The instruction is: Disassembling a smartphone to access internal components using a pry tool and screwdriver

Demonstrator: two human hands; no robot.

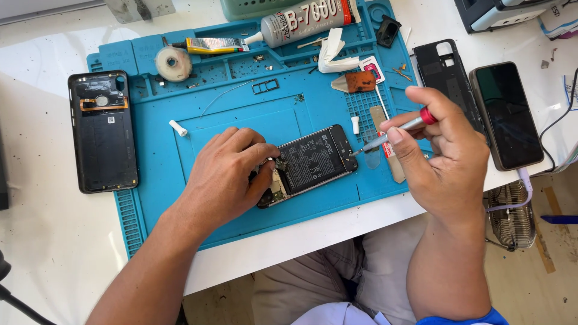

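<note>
Looking down at the white desk (48, 241), I see first the blue repair mat (168, 174), which covers most of its middle. A black back cover (103, 132) lies over the left edge of the mat, and a dark phone (507, 114) with a cable rests near the right edge of the desk, beside another black cover (445, 78). A glue tube (301, 21) lies along the far edge of the mat.

The opened phone (310, 164) lies a little tilted in the middle of the mat, close to the near edge, with its battery and boards showing. I judge it as light and stiff but fragile: the bare boards and thin cables will not accept pressure, so the outer frame edges are the safe place to hold.

My left hand (226, 174) lies on the left end of this phone, the fingers curled together over its corner and pressing it down. My right hand (442, 150) is closed on a slim screwdriver (394, 132) with a red collar, pinched between thumb and fingers; its tip touches the right end of the phone. A small white cap (177, 127) lies on the mat, left of the phone.
</note>
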